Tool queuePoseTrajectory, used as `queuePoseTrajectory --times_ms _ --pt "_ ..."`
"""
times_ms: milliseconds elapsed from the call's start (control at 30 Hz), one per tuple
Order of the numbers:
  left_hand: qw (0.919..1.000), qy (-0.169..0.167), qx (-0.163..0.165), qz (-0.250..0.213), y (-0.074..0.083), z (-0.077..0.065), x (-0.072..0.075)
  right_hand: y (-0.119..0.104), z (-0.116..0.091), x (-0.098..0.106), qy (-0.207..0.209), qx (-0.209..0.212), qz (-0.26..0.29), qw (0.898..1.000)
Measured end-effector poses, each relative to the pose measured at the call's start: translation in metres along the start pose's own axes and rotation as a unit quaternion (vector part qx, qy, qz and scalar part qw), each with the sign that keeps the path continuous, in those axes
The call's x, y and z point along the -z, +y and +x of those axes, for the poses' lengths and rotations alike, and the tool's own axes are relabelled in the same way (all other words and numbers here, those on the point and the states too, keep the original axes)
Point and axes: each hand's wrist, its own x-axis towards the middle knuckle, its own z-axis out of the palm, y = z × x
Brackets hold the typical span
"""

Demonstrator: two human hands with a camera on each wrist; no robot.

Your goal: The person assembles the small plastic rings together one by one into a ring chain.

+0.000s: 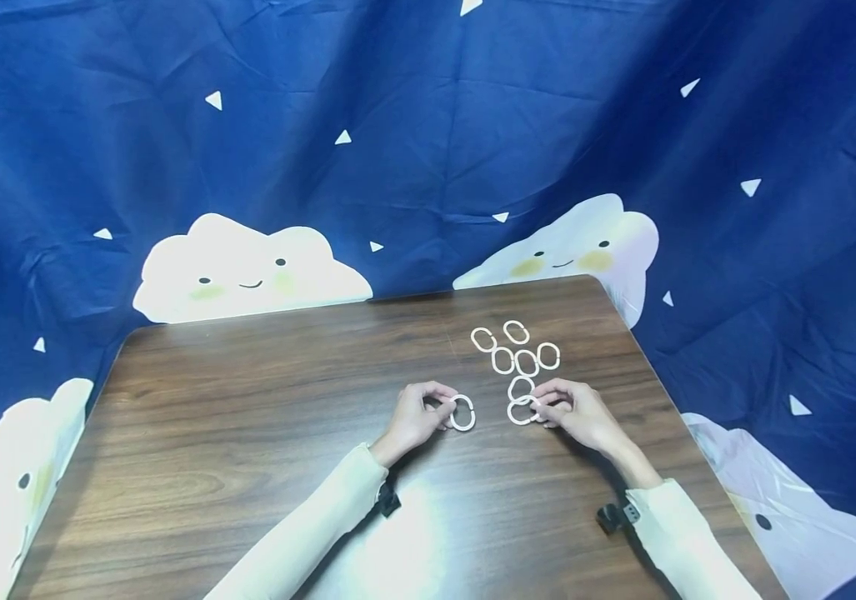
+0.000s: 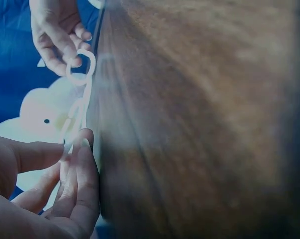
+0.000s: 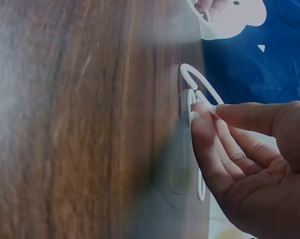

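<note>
Between thumb and fingers, my left hand pinches a white oval split link, just above the wooden tabletop. To the right, my right hand pinches the edge of another white split link. This link overlaps a further white link just behind it; whether the two are joined I cannot tell. In the right wrist view the held link tilts up from the table, and the thumb and fingertips cover part of it. The two hands are apart.
Several more white links lie in a loose cluster behind my right hand, some touching. The brown wooden table ends at a blue curtain printed with clouds. Each wrist wears a small black camera.
</note>
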Motion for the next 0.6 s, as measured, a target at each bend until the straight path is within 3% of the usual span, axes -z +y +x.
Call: queuePoseTrajectory --times_ms 267,600 --pt "0.9996 -0.006 -0.016 0.023 0.001 -0.004 0.005 -0.004 0.001 -0.006 -0.007 -0.002 0.011 1.000" --pt "0.9988 -0.015 -0.006 0.046 0.001 -0.012 0.006 -0.008 0.002 -0.015 -0.002 0.004 0.005 1.000"
